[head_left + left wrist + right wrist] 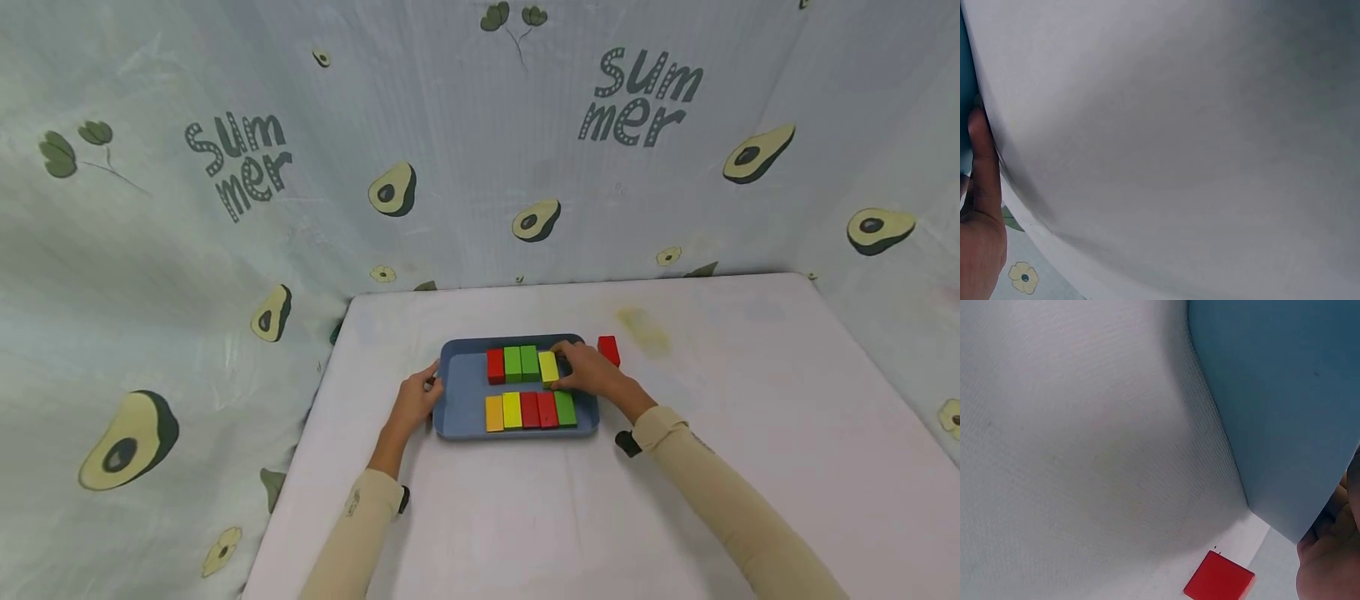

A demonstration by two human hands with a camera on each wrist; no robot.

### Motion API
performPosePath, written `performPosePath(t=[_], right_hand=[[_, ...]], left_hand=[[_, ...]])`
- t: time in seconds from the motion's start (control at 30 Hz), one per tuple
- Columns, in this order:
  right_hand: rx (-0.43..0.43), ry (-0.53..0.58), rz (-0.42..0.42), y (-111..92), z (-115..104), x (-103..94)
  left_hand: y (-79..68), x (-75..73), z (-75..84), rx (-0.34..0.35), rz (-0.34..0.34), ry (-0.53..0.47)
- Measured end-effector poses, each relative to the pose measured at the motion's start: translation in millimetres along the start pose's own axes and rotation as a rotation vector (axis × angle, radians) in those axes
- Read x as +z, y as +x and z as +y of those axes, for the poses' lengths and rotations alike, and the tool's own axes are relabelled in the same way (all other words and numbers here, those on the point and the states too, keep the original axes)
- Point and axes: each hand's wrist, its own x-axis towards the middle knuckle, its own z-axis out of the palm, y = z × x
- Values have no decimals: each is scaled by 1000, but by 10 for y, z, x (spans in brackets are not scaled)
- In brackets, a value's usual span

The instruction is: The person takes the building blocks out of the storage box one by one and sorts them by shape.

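A blue-grey tray (461,396) lies on the table with two rows of coloured blocks inside. My left hand (414,402) holds the tray's left rim; in the left wrist view its finger (986,169) lies along the outer wall. Reaching over the right side, my right hand (588,372) pinches a yellow block (549,368) between thumb and fingers, at the right end of the back row. Beside it stand two green blocks (529,364) and a red block (496,367). The front row has an orange-yellow block (494,413), a yellow, two red and a green block (566,409).
A loose red block (608,350) lies on the white table (712,375) just beyond the tray's back right corner. A cloth printed with avocados (392,190) hangs behind the table and around its sides.
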Motion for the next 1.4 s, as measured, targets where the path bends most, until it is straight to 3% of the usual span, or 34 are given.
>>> performPosePath(t=[0.27,0.4,0.57,0.73,0.97,1.17,1.4], right_hand=[[4,28,4,72,-1,-100],[11,99,-10,48,7,-119],[13,200,36,17,58,-237],[59,222,89,-33,245,-490],[142,194,102,-169,629,-799],[212,208,52,-293,888,-843],[235,212,-35,-354,1050,-710]], left_hand=[[105,-38,34,-3,2,23],[99,-15,17,-23,-6,23],[77,-1,12,-20,-1,22],[55,-18,7,-32,-8,10],[29,-32,3,-44,-11,-9],[8,-9,-5,-49,1,-4],[5,21,-13,-35,4,-18]])
